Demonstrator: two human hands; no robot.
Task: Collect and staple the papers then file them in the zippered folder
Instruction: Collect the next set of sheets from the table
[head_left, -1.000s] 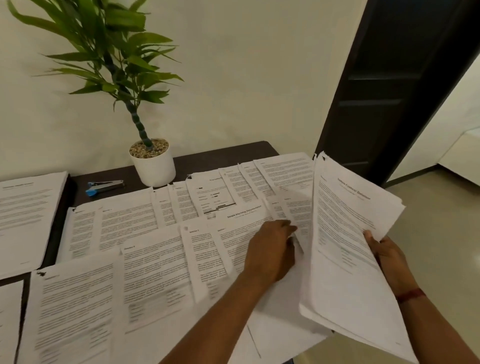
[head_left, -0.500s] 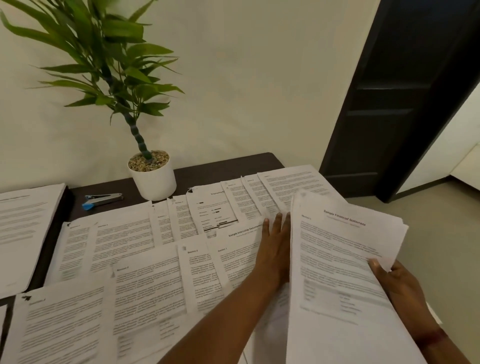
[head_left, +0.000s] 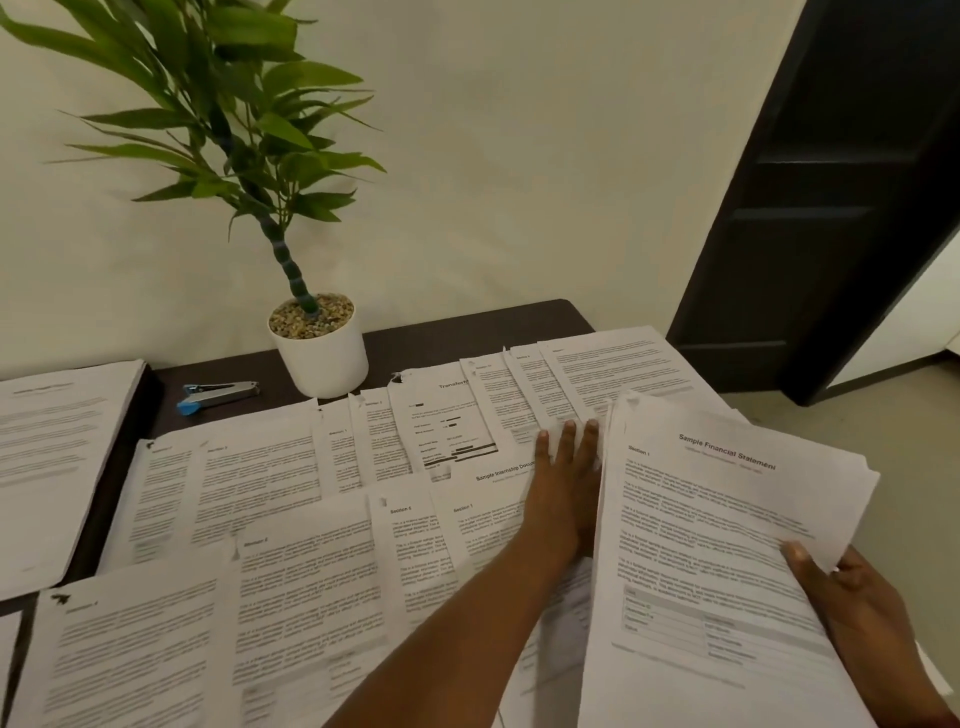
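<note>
Your right hand (head_left: 852, 597) grips the collected stack (head_left: 717, 545) at its right edge, thumb on top, fingers underneath. The top sheet reads "Sample Financial Statement". The stack is at the right end of the table (head_left: 467, 332), overlapping the sheets below it; can't tell if it rests on them or is lifted. Your left hand (head_left: 563, 483) lies flat, palm down, fingers straight, on the loose papers (head_left: 291, 571) just beside the stack's left edge, with the fingertips reaching the back row of sheets. The loose papers are fanned out in overlapping rows over most of the dark tabletop, printed side up. The stapler (head_left: 218, 396), metal with a blue end, lies on bare table behind the papers, just left of the white plant pot (head_left: 322, 364) and well apart from both hands. A separate pile (head_left: 52, 467) sits at far left, apart from the rows. A dark door (head_left: 831, 208) stands behind the table's right end.
</note>
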